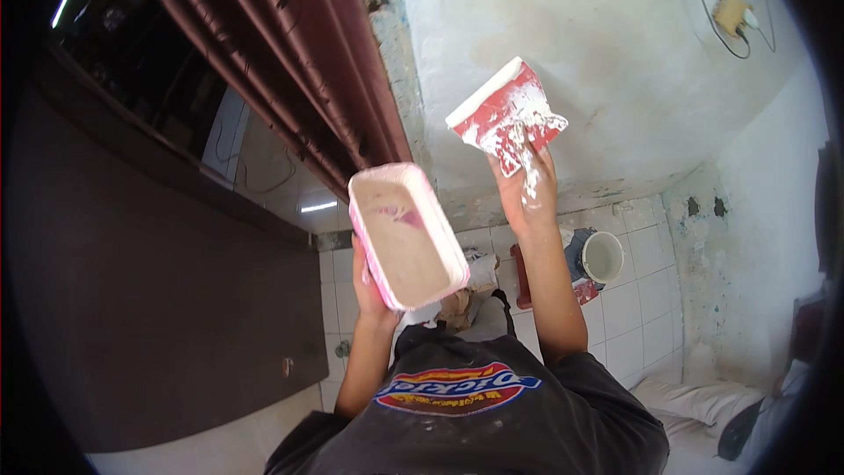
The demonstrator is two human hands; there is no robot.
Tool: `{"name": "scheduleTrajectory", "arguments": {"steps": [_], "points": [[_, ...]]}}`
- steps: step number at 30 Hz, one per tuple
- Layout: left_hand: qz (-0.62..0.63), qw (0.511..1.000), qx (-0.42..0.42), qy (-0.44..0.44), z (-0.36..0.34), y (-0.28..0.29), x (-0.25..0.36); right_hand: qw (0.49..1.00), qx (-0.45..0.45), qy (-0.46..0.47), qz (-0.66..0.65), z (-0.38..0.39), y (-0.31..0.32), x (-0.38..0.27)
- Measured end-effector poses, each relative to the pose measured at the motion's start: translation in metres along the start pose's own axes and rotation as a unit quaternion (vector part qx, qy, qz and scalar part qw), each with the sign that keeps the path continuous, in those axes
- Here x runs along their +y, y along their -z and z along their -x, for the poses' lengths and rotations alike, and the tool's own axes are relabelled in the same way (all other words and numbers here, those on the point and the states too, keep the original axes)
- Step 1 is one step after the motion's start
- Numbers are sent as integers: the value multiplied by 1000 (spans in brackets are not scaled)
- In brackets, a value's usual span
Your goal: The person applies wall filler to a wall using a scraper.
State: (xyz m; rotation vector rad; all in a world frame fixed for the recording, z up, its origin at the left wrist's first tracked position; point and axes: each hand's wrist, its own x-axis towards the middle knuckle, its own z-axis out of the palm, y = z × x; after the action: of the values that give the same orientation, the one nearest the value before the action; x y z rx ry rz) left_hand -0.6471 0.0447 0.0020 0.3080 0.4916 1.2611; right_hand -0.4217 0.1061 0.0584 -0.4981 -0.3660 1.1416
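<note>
My left hand grips a pink rectangular tub by its left side, its fingers partly hidden behind the wall. Greyish-white paste coats the tub's inside, with a pink patch showing through. Raised higher and to the right, my right hand is closed on a red, wide-bladed putty knife. White paste smears the knife's face and my fingers, and a thick band of it lies along the far edge. The blade is in front of the pale wall; whether it touches the wall I cannot tell.
A maroon curtain hangs at the left beside a dark brown panel. On the tiled floor stands a white bucket among red and grey items. A yellowish socket box with cables is fixed at upper right. Pale cloth lies at lower right.
</note>
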Motion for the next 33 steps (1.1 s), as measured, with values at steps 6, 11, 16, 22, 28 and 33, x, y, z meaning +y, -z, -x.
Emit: {"name": "scheduleTrajectory", "arguments": {"steps": [6,11,16,22,28,33], "points": [[31,999,-17,30,-9,-30,14,992,-108,-28,56,50,18,14],[37,997,-30,62,-5,-30,19,961,-151,29,230,59,25,13],[46,997,-36,53,0,-28,23,912,-147,71,376,62,15,-1],[55,998,-21,38,7,-22,24,862,-143,53,483,78,16,-7],[103,993,-50,36,15,-30,22,867,-102,107,476,88,18,10],[112,992,-36,35,20,-32,18,842,-101,156,507,86,47,35]]}}
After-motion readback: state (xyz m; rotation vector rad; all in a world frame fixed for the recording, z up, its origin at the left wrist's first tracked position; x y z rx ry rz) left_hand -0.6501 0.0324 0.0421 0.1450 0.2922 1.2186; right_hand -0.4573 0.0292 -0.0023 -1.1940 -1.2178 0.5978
